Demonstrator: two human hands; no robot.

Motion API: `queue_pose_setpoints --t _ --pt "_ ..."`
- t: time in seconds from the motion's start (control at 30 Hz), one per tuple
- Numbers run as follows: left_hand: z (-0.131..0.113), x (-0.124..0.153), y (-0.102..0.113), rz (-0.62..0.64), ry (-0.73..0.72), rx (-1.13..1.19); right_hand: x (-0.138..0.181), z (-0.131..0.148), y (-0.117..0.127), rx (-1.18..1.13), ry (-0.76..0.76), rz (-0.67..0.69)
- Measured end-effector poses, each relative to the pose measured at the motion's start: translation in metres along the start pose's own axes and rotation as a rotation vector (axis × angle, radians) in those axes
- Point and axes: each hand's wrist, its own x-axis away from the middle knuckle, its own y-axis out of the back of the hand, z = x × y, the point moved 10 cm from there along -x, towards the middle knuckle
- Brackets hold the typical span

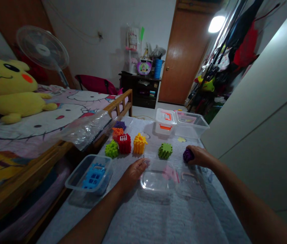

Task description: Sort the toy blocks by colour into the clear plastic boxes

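Observation:
My right hand (201,157) is closed around a purple stack of toy building blocks (188,155) at the right side of the table. With fingers and thumb at its upper left rim, my left hand (135,172) holds a clear plastic container (156,181). Inside or behind its clear wall shows something pink. Between my hands, just beyond the container, sits a green block stack (165,151). Yellow blocks (139,143), red blocks (124,143) with a white window piece, and light green blocks (111,149) stand left of it.
A clear tub (68,184) with blue blocks (94,175) stands at the left. Orange blocks (118,133) and dark purple blocks (120,125) are farther back. A lidded box (164,126) and a larger clear bin (191,127) stand at the far end. A transparent lid (190,186) lies right.

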Motion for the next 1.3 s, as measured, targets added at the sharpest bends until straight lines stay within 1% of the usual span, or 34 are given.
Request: queue_pose_setpoints --t 0.23,0.43,0.6,0.87,1.3 --pt "-0.001 0.0 -0.002 0.025 -0.005 -0.008 0.001 0.002 0.004 -0.011 0.011 -0.014" --pt "-0.004 0.0 -0.001 0.006 -0.011 -0.034 -0.001 -0.002 -0.001 -0.04 0.018 -0.03" --pt "-0.003 0.0 0.0 0.011 -0.024 -0.061 -0.001 0.003 -0.007 -0.08 0.065 -0.036" --pt "0.002 -0.001 0.0 0.022 -0.011 -0.04 0.0 0.009 -0.004 -0.11 0.113 -0.083" --pt "0.002 -0.001 0.0 0.021 -0.004 -0.013 -0.001 0.004 0.003 -0.082 0.107 -0.055"
